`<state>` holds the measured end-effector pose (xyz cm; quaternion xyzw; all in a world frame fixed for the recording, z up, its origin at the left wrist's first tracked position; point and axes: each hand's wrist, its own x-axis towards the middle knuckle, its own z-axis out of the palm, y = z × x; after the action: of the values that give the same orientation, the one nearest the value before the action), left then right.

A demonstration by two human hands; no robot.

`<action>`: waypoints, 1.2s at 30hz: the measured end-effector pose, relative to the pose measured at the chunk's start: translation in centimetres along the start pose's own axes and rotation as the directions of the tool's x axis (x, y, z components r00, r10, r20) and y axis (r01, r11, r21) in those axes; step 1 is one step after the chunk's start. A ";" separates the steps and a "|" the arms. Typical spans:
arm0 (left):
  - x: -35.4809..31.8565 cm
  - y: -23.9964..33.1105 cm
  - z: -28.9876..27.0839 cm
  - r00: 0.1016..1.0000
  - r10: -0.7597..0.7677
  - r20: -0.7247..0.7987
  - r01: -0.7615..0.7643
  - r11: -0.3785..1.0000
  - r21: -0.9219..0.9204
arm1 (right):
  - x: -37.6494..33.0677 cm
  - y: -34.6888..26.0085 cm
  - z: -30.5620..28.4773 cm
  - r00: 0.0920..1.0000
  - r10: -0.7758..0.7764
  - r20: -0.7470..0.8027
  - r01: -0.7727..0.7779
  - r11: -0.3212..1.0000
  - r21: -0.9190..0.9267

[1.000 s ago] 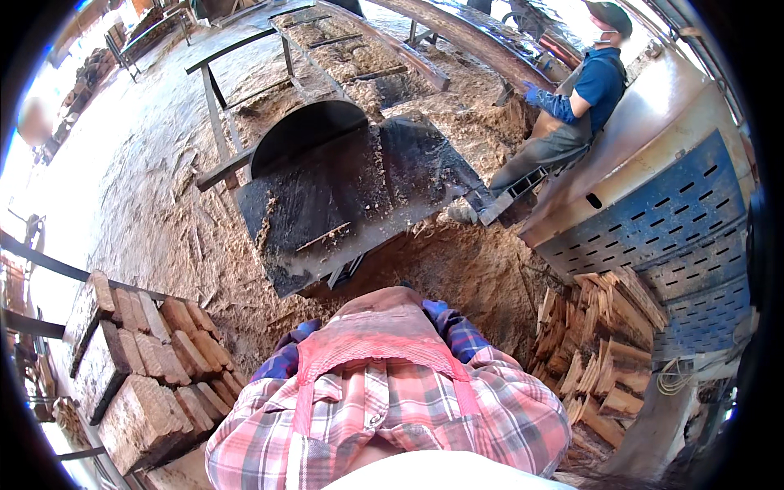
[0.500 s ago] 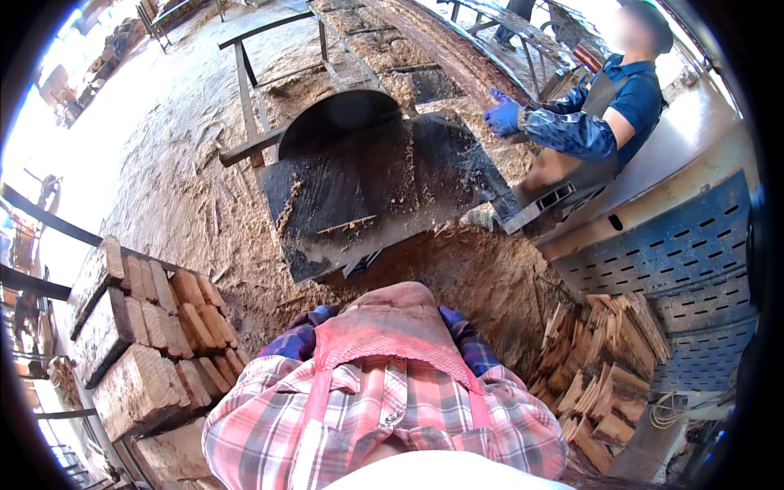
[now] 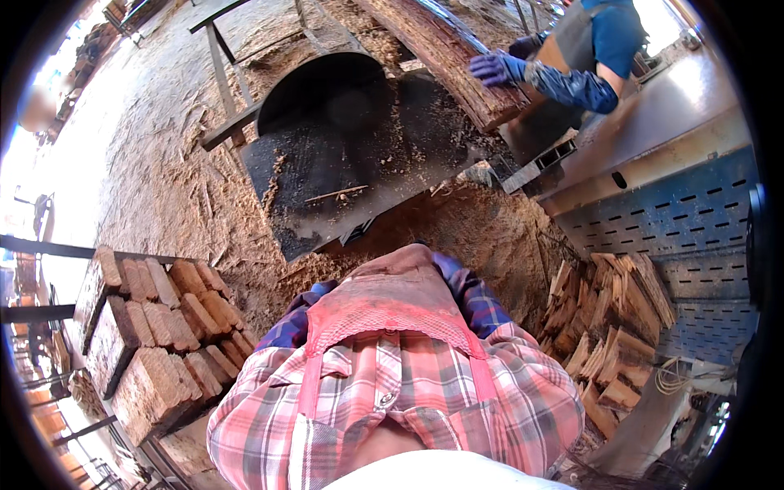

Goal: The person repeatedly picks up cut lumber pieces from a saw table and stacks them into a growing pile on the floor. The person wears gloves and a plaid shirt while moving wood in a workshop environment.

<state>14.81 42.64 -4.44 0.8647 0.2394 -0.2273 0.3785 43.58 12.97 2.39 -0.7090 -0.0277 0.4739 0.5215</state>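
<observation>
My left hand (image 3: 324, 287), in a blue glove, hangs low beside my red apron (image 3: 392, 294); its fingers are hidden. On the other side of the apron is my right hand (image 3: 445, 263), also blue-gloved, with its fingers out of sight. Neither hand visibly holds anything. Ahead of both lies a dark metal worktable (image 3: 343, 192) dusted with sawdust, with a large dark round saw blade (image 3: 322, 98) at its far side. A long, rough timber (image 3: 445, 61) reaches the table's far right corner. A co-worker's gloved hand (image 3: 496, 69) rests on it.
Stacked sawn blocks (image 3: 155, 327) stand close on my left. Split offcuts (image 3: 612, 306) are heaped at my right, beside a slotted blue metal panel (image 3: 670, 229). Sawdust (image 3: 482, 216) covers the ground before me. A metal frame (image 3: 220, 65) extends behind the blade.
The timber and the co-worker's hands have come nearer, so its end now shows by the table's right corner. My view has shifted a little; my hands stay low by the apron.
</observation>
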 end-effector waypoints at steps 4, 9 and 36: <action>0.8 0.6 -1.3 0.908 0.325 -0.263 -0.368 0.920 -0.135 | -1.9 -14.4 3.2 0.999 0.001 -0.053 0.016 0.949 0.316; 0.8 12.6 -8.5 0.994 0.007 -0.113 -0.072 0.814 -0.576 | -2.4 -34.0 -2.5 0.785 -0.619 0.030 0.590 0.761 0.268; 5.3 31.3 -13.3 0.919 0.053 -0.391 -0.325 0.666 -0.671 | 2.3 -42.2 -4.1 0.666 -0.412 0.622 0.586 0.805 -0.094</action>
<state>40.11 35.33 17.77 0.6901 0.2782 0.0792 0.6634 66.90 30.40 33.24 -0.5643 -0.4466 0.4917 0.4903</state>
